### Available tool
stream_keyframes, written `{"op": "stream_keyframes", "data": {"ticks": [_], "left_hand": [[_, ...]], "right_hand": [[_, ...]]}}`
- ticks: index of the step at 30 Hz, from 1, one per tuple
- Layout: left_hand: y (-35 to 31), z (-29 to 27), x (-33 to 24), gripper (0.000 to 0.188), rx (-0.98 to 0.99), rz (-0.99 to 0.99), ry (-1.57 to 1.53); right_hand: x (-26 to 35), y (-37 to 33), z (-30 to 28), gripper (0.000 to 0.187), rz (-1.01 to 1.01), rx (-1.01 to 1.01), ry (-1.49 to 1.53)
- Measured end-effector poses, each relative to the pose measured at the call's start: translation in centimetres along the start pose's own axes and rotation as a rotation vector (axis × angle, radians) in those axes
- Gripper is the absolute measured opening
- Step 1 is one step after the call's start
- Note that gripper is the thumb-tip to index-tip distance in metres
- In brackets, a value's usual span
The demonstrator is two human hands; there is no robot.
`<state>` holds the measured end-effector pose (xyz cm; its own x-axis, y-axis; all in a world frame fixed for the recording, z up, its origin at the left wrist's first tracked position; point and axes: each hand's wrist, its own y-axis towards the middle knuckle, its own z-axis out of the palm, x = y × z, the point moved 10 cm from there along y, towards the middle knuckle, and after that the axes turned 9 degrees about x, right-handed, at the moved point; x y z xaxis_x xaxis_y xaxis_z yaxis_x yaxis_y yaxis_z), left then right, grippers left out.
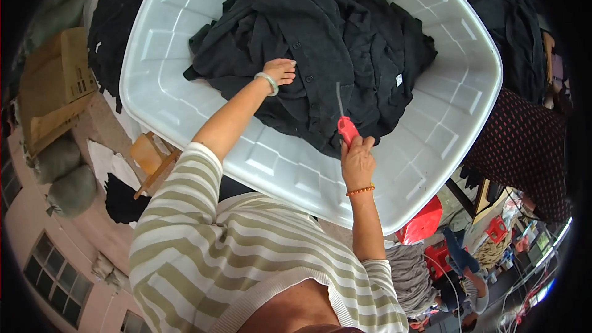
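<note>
A heap of black button-front shirts [327, 31] lies in a large white plastic tub in front of me. My left hand [282, 71], with a pale bangle at the wrist, is closed on the cloth of the top shirt, left of its row of buttons. Just above the near side of the heap, my right hand [358, 164] grips a red-handled tool [347, 128] with a long, thin grey blade or shaft pointing away from me. Its exact kind is unclear. Small white labels show on the cloth.
The white tub [450, 126] has high sloping walls. To its left are a cardboard box [58, 86], a wooden chair [150, 154] and stuffed sacks [72, 191]. A red plastic stool [421, 220] stands at the lower right. Another person in dotted clothing [524, 148] is close on the right.
</note>
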<state>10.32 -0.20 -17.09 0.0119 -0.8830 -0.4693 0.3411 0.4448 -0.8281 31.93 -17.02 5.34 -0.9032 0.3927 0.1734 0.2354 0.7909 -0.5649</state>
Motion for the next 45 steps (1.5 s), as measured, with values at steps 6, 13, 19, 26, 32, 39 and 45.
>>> {"op": "stream_keyframes", "data": {"ticks": [6,13,19,26,32,39,45], "left_hand": [[1.2,0.0,-2.3,0.063,-0.43,0.124,0.231],[5.0,-1.4,-1.7,0.022,-0.273,0.106,0.065],[5.0,-1.9,-2.1,0.015,-0.27,0.103,-0.016],[5.4,0.2,1.1,0.029,-0.028,0.007,-0.212],[3.6,1.9,4.9,0.043,0.05,0.066,-0.063],[1.6,2.9,6.5,0.032,-0.153,0.139,0.055],[2.0,3.6,10.6,0.023,-0.102,0.004,0.035]], "right_hand": [[-1.5,0.5,-3.9,0.029,0.12,-0.134,0.183],[2.7,1.7,-3.2,0.022,-0.346,-0.205,-0.058],[4.3,7.6,0.2,0.029,-0.167,0.108,0.277],[4.8,9.7,-0.1,0.036,-0.162,0.189,0.227],[0.9,5.5,2.8,0.033,-0.115,0.315,0.097],[-2.4,3.5,5.7,0.035,-0.035,0.428,0.019],[-3.8,2.2,7.8,0.032,-0.065,0.418,-0.058]]}}
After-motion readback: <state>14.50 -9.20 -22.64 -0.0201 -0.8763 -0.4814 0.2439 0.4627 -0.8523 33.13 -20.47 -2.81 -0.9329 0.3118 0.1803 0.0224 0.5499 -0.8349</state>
